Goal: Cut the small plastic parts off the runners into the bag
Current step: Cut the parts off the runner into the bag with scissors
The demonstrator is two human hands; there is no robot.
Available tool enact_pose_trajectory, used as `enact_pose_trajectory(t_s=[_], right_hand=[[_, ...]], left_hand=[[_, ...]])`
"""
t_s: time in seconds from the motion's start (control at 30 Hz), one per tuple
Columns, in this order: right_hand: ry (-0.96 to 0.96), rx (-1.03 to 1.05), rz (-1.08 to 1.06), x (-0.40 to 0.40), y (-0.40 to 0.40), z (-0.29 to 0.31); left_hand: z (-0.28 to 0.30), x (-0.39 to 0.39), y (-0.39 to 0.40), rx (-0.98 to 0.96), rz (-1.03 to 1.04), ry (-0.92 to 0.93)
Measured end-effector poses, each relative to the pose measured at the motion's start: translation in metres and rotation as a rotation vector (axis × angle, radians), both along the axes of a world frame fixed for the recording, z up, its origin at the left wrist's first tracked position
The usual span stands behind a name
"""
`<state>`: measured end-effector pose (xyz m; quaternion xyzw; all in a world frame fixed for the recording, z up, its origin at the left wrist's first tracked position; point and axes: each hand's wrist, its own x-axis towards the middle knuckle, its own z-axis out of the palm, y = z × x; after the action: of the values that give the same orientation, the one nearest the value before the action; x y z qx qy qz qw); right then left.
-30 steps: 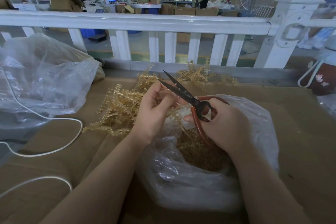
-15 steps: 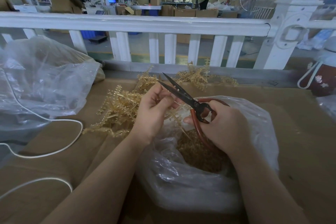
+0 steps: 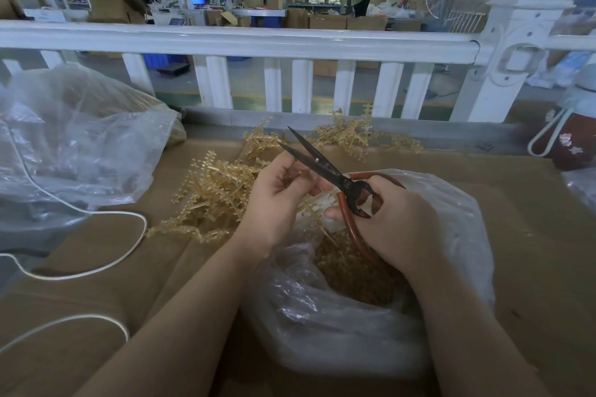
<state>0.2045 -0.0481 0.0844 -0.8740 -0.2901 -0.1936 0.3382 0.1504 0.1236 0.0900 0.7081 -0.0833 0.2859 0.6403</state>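
Note:
My left hand [image 3: 274, 200] pinches a thin amber plastic runner [image 3: 311, 208] over the mouth of a clear plastic bag [image 3: 348, 329]. My right hand [image 3: 396, 222] grips black scissors [image 3: 317, 163] with red-brown loop handles, blades slightly apart and pointing up-left past my left fingers. Cut amber parts [image 3: 351, 271] lie heaped inside the bag. A loose pile of uncut amber runners [image 3: 216, 193] rests on the cardboard just left of my left hand.
More runners [image 3: 361, 135] lie by the white railing [image 3: 290, 42] at the back. A large crumpled clear bag [image 3: 74, 145] sits at left with a white cord [image 3: 96, 267] looping over the brown cardboard [image 3: 532, 235]. A dark red bottle [image 3: 571, 138] stands at right.
The scissor blades have opened a little and my left fingers have shifted the runner slightly. Both hands stay in the same place over the bag.

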Motion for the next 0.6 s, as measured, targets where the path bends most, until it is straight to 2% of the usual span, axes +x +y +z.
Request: enact_pose_trajectory(t_s=[0.17,0.6], right_hand=[[0.030,0.015,0.017,-0.0010,0.0009,0.0009],[-0.045,0.027,0.009,-0.0026,0.0011,0.0019]], left_hand=[[0.0003,-0.0003,0.0007,0.004,-0.019,-0.005],[0.0044,-0.0040,-0.0026,-0.025,0.015,0.003]])
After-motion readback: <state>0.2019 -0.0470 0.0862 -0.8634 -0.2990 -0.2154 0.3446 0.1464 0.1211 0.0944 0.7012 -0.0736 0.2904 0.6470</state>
